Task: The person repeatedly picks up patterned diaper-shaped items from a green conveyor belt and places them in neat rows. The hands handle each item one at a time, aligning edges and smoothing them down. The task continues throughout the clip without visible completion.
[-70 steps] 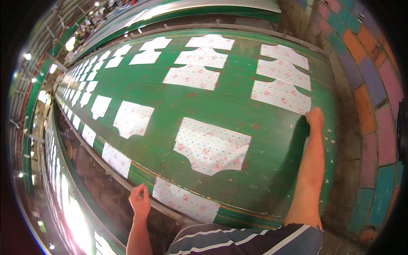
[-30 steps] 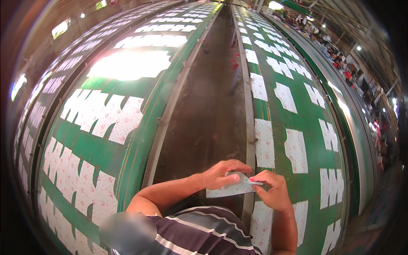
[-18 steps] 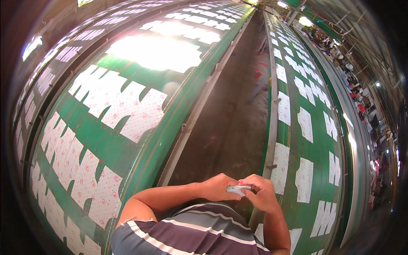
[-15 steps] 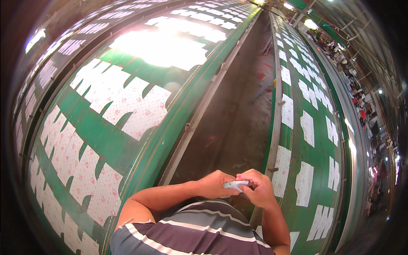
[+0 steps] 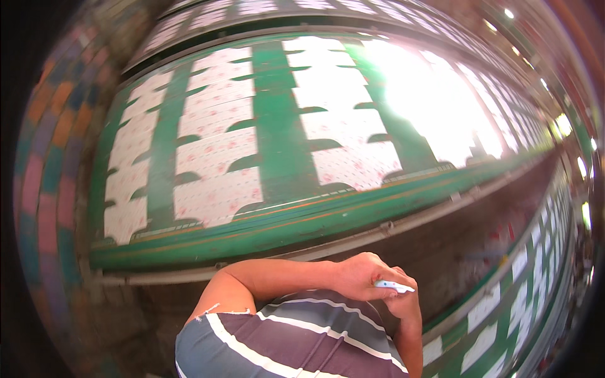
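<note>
Left hand (image 5: 359, 276) and right hand (image 5: 403, 304) are meeting off the bench's (image 5: 277, 145) near edge.
Left forearm (image 5: 296, 273) is lying level, fingers are pinching pale folded cloth (image 5: 394, 286); right fingers' hold is staying unclear.

Hands (image 5: 358, 277), two; folded white piece (image 5: 393, 286), one; striped shirt (image 5: 296, 334), one; worktops (image 5: 277, 145), at least three; patterned pieces (image 5: 220, 195), beyond exact count.

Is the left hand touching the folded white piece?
Touching: the head view shows the left hand closed on the folded white piece, whose end sticks out of its grip.
</note>
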Demonstrator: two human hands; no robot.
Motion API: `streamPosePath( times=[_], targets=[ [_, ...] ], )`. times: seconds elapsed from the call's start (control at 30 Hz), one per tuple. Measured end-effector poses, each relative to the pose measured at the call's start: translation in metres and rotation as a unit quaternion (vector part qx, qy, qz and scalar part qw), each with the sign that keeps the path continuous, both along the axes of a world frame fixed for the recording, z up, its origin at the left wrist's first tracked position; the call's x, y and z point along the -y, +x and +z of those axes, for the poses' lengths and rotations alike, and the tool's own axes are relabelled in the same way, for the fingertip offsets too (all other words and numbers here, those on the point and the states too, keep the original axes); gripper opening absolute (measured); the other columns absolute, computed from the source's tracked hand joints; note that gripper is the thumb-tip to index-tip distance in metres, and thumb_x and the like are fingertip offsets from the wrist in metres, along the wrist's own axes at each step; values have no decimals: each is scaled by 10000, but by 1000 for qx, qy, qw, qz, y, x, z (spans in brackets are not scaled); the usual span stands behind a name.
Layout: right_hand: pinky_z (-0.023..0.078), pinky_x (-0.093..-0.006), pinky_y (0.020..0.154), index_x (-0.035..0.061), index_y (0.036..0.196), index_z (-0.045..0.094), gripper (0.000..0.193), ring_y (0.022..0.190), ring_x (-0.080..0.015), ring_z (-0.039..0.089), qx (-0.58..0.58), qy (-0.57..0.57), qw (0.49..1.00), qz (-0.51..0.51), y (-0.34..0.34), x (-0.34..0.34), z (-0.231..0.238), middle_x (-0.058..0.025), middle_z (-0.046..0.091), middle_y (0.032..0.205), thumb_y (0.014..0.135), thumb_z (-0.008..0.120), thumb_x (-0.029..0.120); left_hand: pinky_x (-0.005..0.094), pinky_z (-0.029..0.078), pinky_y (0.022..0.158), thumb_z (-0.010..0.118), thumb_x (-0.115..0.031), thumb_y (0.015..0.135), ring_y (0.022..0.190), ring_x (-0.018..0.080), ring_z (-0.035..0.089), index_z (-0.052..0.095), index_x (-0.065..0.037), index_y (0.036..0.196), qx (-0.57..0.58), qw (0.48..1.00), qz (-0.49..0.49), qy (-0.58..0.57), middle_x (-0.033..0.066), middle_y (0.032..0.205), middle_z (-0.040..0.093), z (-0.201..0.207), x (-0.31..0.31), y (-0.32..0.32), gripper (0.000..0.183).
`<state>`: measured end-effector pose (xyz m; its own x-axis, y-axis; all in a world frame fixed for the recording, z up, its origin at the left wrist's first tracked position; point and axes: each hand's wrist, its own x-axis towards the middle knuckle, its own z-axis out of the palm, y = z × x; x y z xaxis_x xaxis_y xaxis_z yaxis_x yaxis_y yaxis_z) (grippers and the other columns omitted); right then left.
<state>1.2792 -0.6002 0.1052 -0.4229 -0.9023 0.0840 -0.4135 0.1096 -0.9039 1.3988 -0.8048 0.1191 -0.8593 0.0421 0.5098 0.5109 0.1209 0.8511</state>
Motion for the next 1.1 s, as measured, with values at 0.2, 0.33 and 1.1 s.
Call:
streamPosePath(
  times=[0.2, 0.33, 1.1],
  targets=[
    [584, -412, 794, 3, 982, 756, 150, 868, -335, 745, -14, 2, 993, 117, -56, 39, -16, -145, 765, 929, 880, 840, 73, 329, 545, 638, 803, -94, 1027, 718, 165, 721, 801, -5, 1080, 44, 982, 155, 96, 91, 845, 785, 29, 9, 17, 103],
    [580, -394, 806, -10, 1017, 779, 120, 867, -326, 746, 17, 13, 980, 196, -71, 64, -37, -156, 771, 941, 908, 807, 33, 296, 543, 687, 785, -52, 1023, 766, 112, 698, 814, 9, 1083, 83, 934, 324, 125, 75, 892, 786, 38, 12, 50, 90],
    [560, -325, 836, -24, 1006, 797, 126, 871, -190, 722, -5, -15, 983, 182, 90, 217, 2, -111, 780, 927, 888, 843, -28, 305, 549, 943, 779, 47, 993, 1040, 152, 710, 789, -13, 1078, 78, 743, 619, 243, 79, 1092, 767, -31, 64, 350, 104]
  ],
)
